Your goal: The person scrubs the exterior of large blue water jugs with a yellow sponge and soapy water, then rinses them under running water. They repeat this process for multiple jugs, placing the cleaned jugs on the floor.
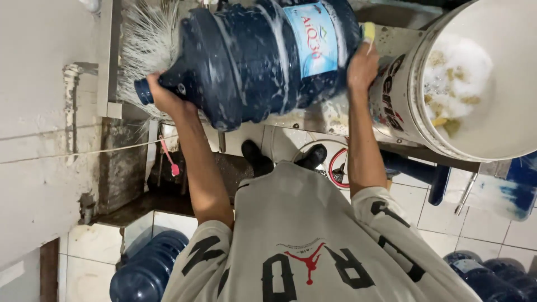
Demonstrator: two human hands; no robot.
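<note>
Head view, only one I have: large dark-blue water jug (263,56) lies on its side across a wet metal ledge (313,120), neck pointing left, streaked with soap foam, pale blue label facing up. Left hand (162,95) is wrapped around the jug's shoulder just by the capped neck (143,91), fingers closed on it. Right hand (362,67) is pressed against the jug's base end, gripping a yellow sponge (368,31) against the plastic; I can't tell how tight the fingers are, sponge mostly hidden by them. Behind the neck I see a white bristle brush (146,39), bristles fanned, touching or just beside the jug's shoulder; can't say which. Right of the jug, just beside the right hand, a big white bucket (506,112) tilted toward me, suds and yellowish bits inside. Lower down: a pink brush (170,159) hanging near the wall, black shoes (257,157) on the tiled floor (486,223), and more blue jugs, one at lower left (148,268), others at lower right (492,274). Grey printed shirt (313,240) fills the bottom centre.
</note>
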